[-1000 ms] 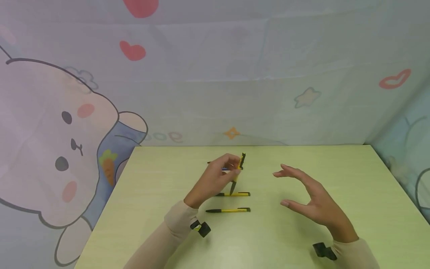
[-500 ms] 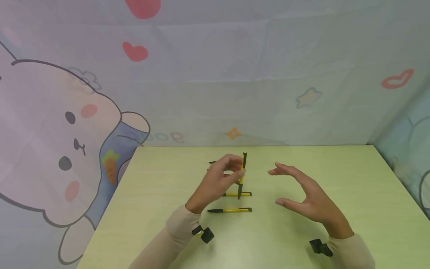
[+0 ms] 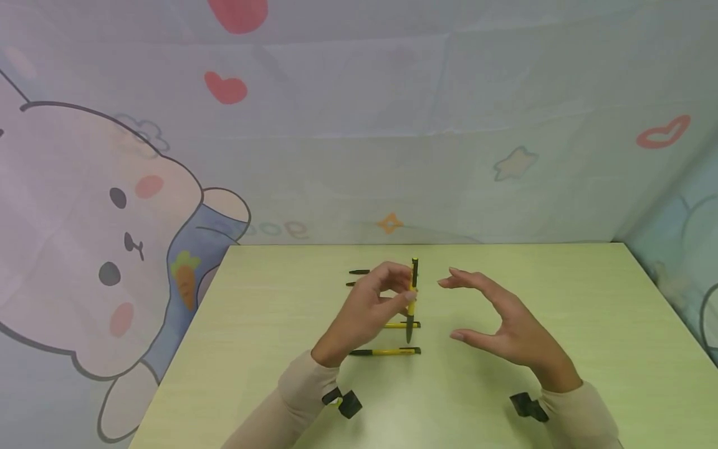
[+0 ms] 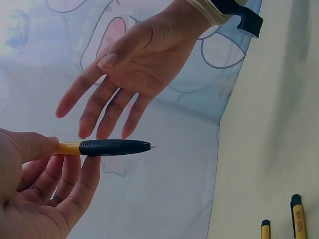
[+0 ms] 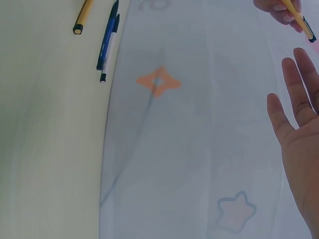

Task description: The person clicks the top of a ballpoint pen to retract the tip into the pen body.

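By the left hand point(image 3: 362, 313), a yellow pen point(image 3: 412, 307) is pinched upright; nothing is held by the right hand point(image 3: 517, 329), spread wide beside it. Should the narrow pinch be loosened, it could be dropped onto the lying pens point(image 3: 389, 352) below.

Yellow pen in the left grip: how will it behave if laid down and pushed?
The yellow pen is probably stiff: its dark front end juts straight past the left grip. Likely light, given how slim it is. The round-looking barrel may roll, but the clip along its side could stop it.
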Demonstrator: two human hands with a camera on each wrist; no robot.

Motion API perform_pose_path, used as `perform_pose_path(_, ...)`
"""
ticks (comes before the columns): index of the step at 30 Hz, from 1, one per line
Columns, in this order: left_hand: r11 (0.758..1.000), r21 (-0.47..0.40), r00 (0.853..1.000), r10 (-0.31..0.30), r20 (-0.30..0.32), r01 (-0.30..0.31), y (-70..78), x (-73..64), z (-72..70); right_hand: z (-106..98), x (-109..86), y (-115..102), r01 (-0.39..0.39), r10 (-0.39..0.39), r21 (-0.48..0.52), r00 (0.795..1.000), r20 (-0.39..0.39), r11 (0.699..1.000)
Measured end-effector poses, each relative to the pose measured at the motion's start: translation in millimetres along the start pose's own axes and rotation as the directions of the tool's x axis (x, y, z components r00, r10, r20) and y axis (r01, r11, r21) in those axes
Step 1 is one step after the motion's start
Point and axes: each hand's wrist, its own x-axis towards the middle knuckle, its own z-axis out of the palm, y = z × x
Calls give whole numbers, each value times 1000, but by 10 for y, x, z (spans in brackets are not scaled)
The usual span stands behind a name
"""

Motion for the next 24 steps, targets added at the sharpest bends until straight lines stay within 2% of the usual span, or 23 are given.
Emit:
perform_pose_path(6,1000,-6,1000,3,-2,-3,84,-36,31,26,-44,166,11,-11,10,1000,8,1000)
perform_pose_path(9,1000,-13,1000,3,-1,-3,110,-61,42,35,8,33,-10,10,26,1000,8,1000)
perform_pose_path(13,998,-66,1000,-19,4,19,129,-101,65,39,68,-94,-18,18,37,1000,18,999)
perform_pose_path(17,993,-113,999,-37,10,38,131,-137,88,52,90,-124,-14,13,29,1000,24,999)
perform_pose_path(24,991,-128,999,-31,24,34,139,-157,113,105,91,-94,-38,37,22,999,37,999)
